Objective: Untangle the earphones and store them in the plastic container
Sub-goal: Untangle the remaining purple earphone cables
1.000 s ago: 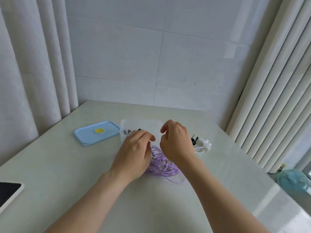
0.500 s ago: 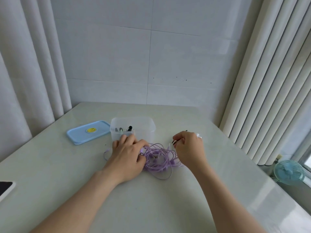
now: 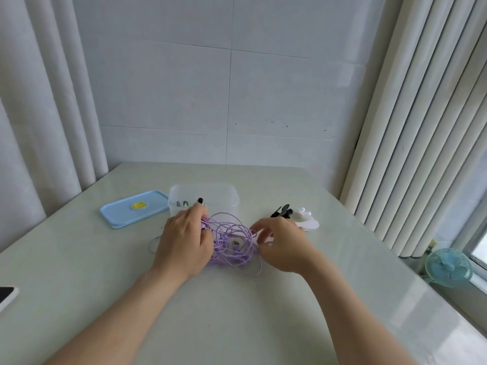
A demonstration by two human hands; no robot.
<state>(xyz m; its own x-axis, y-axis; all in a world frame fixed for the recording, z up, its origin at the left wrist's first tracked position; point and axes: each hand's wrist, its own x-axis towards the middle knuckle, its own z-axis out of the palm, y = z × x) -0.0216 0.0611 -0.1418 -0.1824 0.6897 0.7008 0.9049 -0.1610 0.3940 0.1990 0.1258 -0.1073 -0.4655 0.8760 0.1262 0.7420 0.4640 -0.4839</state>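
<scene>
On the desk (image 3: 237, 325), the left hand (image 3: 184, 241) grips and the right hand (image 3: 284, 246) pinches the purple earphones (image 3: 232, 243) (a tangle lying sideways) near the plastic container (image 3: 224, 196).

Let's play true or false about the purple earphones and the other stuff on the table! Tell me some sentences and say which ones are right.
1. The purple earphones lie in a tangle on the table, outside the plastic container. True.
2. The blue lid is closed on the container. False: it lies flat on the table, to the left of the container.
3. The left hand grips part of the purple cord. True.
4. The right hand holds the little fan. False: the fan stands off beyond the table's right edge, and the right hand's fingers are at the purple cord.
5. The container is empty. False: small dark pieces show inside it.
</scene>
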